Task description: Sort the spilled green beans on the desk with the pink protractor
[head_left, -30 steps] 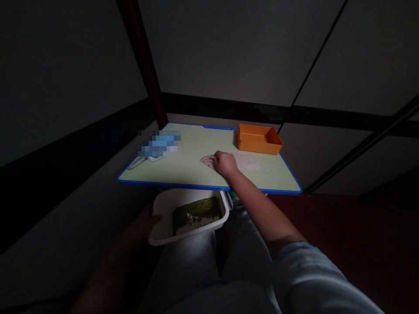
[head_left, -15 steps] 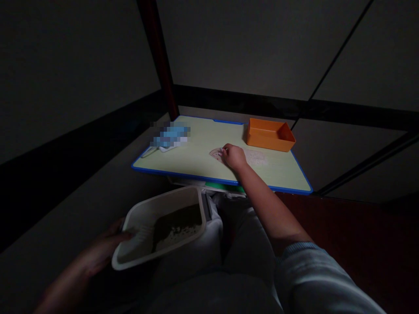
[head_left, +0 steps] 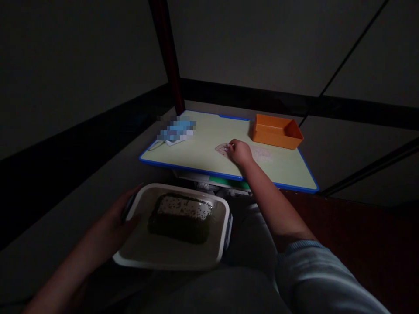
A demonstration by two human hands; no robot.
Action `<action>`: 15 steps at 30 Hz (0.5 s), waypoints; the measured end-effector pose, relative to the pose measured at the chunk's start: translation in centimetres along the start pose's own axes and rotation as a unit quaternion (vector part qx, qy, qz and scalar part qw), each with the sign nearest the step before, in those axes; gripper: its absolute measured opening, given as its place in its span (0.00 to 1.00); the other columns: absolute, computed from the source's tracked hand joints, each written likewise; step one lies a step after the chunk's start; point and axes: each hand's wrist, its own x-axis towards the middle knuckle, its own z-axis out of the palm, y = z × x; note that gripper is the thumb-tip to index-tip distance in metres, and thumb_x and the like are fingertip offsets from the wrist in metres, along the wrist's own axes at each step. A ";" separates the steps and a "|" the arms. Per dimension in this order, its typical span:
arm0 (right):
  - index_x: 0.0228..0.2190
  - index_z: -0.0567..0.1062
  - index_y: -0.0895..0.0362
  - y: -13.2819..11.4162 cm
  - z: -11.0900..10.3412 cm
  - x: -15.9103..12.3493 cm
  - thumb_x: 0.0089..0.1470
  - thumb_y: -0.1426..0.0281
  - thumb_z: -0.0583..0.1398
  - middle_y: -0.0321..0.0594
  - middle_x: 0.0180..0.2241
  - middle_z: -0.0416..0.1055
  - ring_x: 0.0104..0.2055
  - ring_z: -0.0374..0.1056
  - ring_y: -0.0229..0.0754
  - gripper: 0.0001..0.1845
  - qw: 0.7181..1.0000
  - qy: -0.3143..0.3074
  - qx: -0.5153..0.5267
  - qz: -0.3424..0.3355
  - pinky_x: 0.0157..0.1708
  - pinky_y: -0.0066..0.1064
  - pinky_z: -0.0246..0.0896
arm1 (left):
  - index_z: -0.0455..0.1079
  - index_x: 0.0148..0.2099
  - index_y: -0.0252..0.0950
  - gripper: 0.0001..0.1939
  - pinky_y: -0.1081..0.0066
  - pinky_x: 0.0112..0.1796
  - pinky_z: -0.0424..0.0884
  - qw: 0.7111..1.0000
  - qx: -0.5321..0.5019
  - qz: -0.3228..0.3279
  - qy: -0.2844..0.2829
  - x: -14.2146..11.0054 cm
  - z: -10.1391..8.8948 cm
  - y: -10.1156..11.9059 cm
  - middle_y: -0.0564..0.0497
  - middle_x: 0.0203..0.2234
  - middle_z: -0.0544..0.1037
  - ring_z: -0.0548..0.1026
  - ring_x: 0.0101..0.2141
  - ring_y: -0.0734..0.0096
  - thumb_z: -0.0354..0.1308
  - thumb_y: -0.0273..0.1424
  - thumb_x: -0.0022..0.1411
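Note:
My left hand [head_left: 119, 220] grips the left edge of a white plastic basin [head_left: 178, 264], thumb over the rim, above my lap. A dark green mass, perhaps small grains [head_left: 183, 229], covers part of the basin's bottom, with scattered dark specks on the pale part beside it. On the tabletop [head_left: 199, 152], my right hand [head_left: 241, 152] rests with its fingers pinched together. A small pale bit shows at the fingertips, too small to name. Just left of those fingertips lies a flat, pinkish fan-shaped patch [head_left: 221, 149], and a paler pinkish patch [head_left: 262, 153] is to the right of the hand.
An orange open box [head_left: 278, 138] stands at the table's back right. A blurred-out blue item [head_left: 176, 129] lies at the left on a white object [head_left: 180, 138]. Blue edging runs round the table, walls stand behind and to the left, and the room is dark.
The basin has turned and moved right over my lap, and its dark contents have spread differently across the bottom. My right hand keeps its pinch at the same spot; the view has shifted slightly.

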 end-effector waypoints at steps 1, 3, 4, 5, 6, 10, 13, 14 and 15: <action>0.42 0.75 0.57 0.0 0.0 0.0 0.60 0.64 0.51 0.47 0.40 0.77 0.42 0.71 0.45 0.17 1.000 -0.001 0.002 0.000 0.37 0.30 0.58 | 0.52 0.62 0.45 0.37 0.56 0.56 0.64 1.000 0.003 0.000 -0.008 0.3 0.0 0.0 0.50 0.58 0.68 0.69 0.54 0.58 0.50 0.46 0.49; 0.42 0.75 0.57 0.0 0.1 0.0 0.60 0.65 0.51 0.48 0.40 0.77 0.42 0.71 0.45 0.17 1.000 0.000 0.010 0.002 0.38 0.31 0.57 | 0.51 0.63 0.44 0.39 0.58 0.58 0.60 1.000 0.000 0.011 -0.019 1.1 -0.3 0.2 0.50 0.60 0.65 0.66 0.57 0.60 0.51 0.45 0.49; 0.42 0.76 0.57 0.0 0.1 0.0 0.59 0.65 0.51 0.48 0.40 0.77 0.42 0.71 0.45 0.17 1.000 0.001 0.017 0.004 0.38 0.31 0.57 | 0.51 0.64 0.43 0.40 0.59 0.59 0.59 1.000 -0.003 0.022 -0.016 1.6 -0.6 0.5 0.50 0.61 0.64 0.65 0.58 0.59 0.52 0.45 0.48; 0.42 0.76 0.58 0.1 0.2 0.1 0.59 0.65 0.52 0.48 0.40 0.77 0.41 0.71 0.45 0.17 1.000 0.004 0.027 0.007 0.38 0.31 0.57 | 0.51 0.64 0.43 0.41 0.59 0.59 0.59 0.999 -0.002 0.027 -0.025 2.0 -1.0 0.8 0.50 0.61 0.63 0.65 0.58 0.59 0.53 0.45 0.48; 0.42 0.76 0.58 0.2 0.3 0.1 0.59 0.66 0.52 0.48 0.40 0.77 0.41 0.70 0.45 0.16 0.999 0.008 0.042 0.010 0.38 0.31 0.58 | 0.52 0.63 0.44 0.41 0.58 0.59 0.58 0.999 0.001 0.029 -0.022 2.5 -1.4 1.2 0.51 0.61 0.63 0.65 0.58 0.58 0.54 0.45 0.47; 0.40 0.76 0.60 1.2 0.2 0.1 0.58 0.67 0.52 0.47 0.37 0.77 0.38 0.70 0.43 0.16 0.988 0.059 0.140 0.027 0.37 0.30 0.58 | 0.54 0.62 0.47 0.39 0.56 0.57 0.60 0.997 -0.047 0.059 -0.014 4.5 -3.2 3.5 0.53 0.59 0.66 0.66 0.56 0.59 0.56 0.43 0.47; 0.37 0.76 0.62 3.1 -0.9 -0.6 0.57 0.66 0.52 0.47 0.35 0.76 0.35 0.69 0.42 0.16 0.965 0.123 0.229 0.043 0.35 0.30 0.59 | 0.57 0.61 0.45 0.37 0.55 0.56 0.62 0.996 -0.056 0.071 0.009 5.9 -3.9 5.5 0.53 0.57 0.69 0.68 0.53 0.60 0.57 0.39 0.46; 0.36 0.76 0.62 3.9 -1.5 -1.1 0.57 0.65 0.52 0.47 0.34 0.76 0.35 0.69 0.42 0.17 0.953 0.147 0.260 0.043 0.35 0.30 0.60 | 0.57 0.61 0.44 0.37 0.55 0.55 0.64 0.995 -0.071 0.066 0.015 6.4 -4.0 6.2 0.52 0.56 0.69 0.69 0.51 0.61 0.57 0.38 0.47; 0.35 0.76 0.62 4.8 -2.1 -1.6 0.56 0.64 0.53 0.47 0.33 0.76 0.34 0.69 0.42 0.17 0.940 0.174 0.289 0.044 0.35 0.30 0.60 | 0.57 0.61 0.43 0.37 0.55 0.53 0.65 0.995 -0.079 0.058 0.022 6.9 -4.0 6.9 0.51 0.55 0.70 0.71 0.50 0.62 0.58 0.38 0.47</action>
